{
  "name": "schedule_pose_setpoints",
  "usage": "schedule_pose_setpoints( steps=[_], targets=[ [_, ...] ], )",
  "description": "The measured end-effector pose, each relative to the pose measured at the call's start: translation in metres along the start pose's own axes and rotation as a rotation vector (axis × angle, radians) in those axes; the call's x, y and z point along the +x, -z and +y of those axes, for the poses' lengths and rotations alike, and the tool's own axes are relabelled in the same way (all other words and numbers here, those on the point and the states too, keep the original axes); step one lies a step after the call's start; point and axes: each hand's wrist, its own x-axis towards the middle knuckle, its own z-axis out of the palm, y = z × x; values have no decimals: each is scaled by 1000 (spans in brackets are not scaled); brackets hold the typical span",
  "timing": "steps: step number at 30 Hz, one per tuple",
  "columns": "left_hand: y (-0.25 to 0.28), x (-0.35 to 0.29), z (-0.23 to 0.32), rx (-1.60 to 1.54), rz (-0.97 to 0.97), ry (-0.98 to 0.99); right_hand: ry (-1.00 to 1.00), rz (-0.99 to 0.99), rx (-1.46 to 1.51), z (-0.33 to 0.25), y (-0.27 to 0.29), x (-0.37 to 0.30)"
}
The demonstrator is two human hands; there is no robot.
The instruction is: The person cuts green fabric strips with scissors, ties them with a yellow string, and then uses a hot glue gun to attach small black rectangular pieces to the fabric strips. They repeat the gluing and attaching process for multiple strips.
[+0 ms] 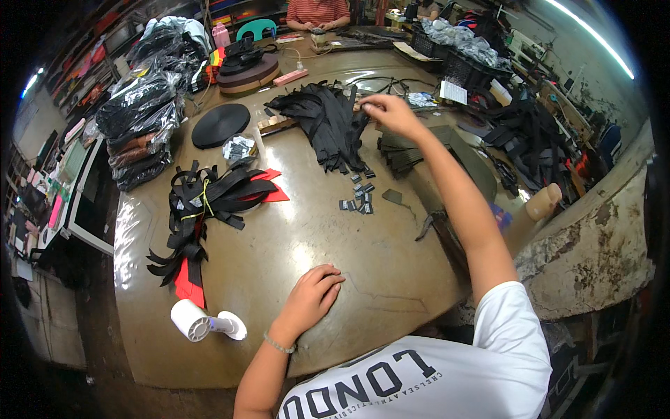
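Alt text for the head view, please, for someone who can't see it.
A person's right hand is at the far right of a pile of black straps on a brown tabletop, while the left hand rests on the tabletop. Small dark tags lie nearer the person; to the left are a yellow-tied strap bundle and a white device.

One left hand (314, 297), near; one right hand (392, 115), farther off; one bracelet (279, 343); one white handheld fan (188, 321), near left; one tied bundle of black straps (227, 192), left; one heap of black straps (324, 122), far middle; one flat black roll (220, 126), one pink power strip (290, 77), one pink bottle (221, 36), far left; several small dark tags (366, 208), middle, too overlapped to count
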Motion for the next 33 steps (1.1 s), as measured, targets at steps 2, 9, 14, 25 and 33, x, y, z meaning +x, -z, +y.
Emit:
schedule_pose_setpoints(
  steps=[2, 9, 14, 25, 33],
  targets=[
    [0, 0, 1, -9, 5, -5, -88, 34, 158, 1, 18, 10],
    [-1, -1, -1, -24, -41, 39, -153, 146, 68, 30, 48, 63],
    [-1, 3, -2, -84, -20, 62, -216, 180, 17, 97, 97, 59],
    [-7, 11, 0, -22, 35, 156, -867, 1005, -45, 281, 317, -150],
    [-6, 16, 2, -17, 94, 196, -400, 395, -861, 284, 291, -113]
  ],
)
